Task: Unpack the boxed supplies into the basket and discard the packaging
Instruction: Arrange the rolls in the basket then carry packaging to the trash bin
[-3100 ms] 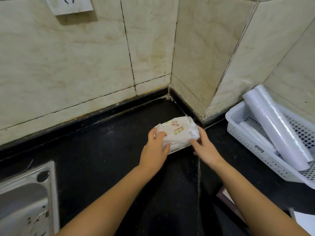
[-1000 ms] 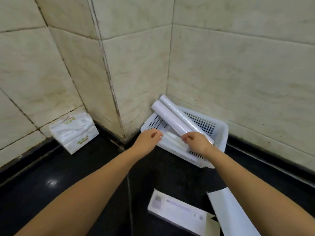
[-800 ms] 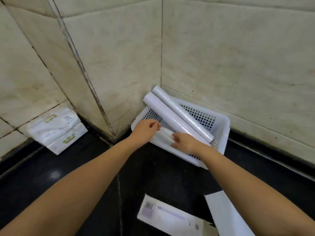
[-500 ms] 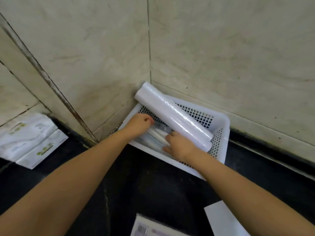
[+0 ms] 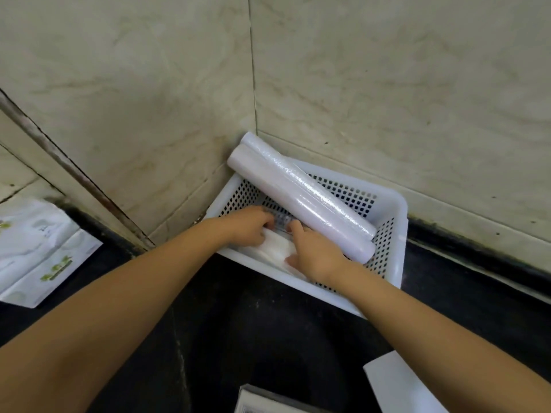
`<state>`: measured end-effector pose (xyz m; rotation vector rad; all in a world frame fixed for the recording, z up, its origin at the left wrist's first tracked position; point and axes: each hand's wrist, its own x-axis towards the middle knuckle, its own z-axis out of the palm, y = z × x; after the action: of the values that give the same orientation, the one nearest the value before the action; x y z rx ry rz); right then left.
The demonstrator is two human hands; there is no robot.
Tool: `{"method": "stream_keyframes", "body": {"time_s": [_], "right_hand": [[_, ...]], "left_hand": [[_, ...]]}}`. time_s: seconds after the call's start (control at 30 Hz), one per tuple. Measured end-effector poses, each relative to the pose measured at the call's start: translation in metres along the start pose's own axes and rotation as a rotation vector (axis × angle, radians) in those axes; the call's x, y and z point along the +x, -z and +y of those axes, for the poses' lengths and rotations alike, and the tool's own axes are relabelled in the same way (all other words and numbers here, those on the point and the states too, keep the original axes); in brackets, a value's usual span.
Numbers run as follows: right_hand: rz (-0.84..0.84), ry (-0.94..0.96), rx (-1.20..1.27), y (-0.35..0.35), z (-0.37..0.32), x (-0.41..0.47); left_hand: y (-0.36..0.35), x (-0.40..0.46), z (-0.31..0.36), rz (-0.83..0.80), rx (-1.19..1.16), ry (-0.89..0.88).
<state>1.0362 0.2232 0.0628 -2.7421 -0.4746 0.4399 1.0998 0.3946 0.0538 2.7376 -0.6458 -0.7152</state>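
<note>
Both the left hand (image 5: 249, 226) and right hand (image 5: 313, 251) curl around a flat white packet (image 5: 275, 248) along the near wall of the basket (image 5: 393, 210), best pressed down level beside the two rolls (image 5: 301, 198) (which lean on the far-left rim).

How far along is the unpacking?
Done: two wrapped rolls lie in the white basket. In hand: left hand and right hand settle a white packet inside. Left: box and white sheet lie undiscarded on the counter.
</note>
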Motion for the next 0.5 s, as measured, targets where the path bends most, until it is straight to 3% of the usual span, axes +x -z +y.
{"method": "stream_keyframes", "body": {"time_s": [0.1,0.23,0.3,0.4,0.5], "right_hand": [[-0.146,-0.077,0.081,0.01,0.004,0.003],[-0.181,-0.076,0.221,0.035,0.013,-0.009],[-0.154,-0.095,0.222,0.055,0.02,-0.019],[-0.143,-0.124,0.213,0.081,0.036,-0.032],[-0.079,-0.161,0.354,0.096,0.05,-0.039]], "left_hand": [[0.011,-0.004,-0.001,-0.041,-0.072,0.032],[0.027,0.002,-0.002,0.102,-0.268,0.076],[0.026,0.006,0.003,0.095,-0.252,0.055],[0.013,0.008,0.011,-0.044,-0.207,-0.028],[0.005,0.008,0.019,-0.071,-0.022,-0.05]]}}
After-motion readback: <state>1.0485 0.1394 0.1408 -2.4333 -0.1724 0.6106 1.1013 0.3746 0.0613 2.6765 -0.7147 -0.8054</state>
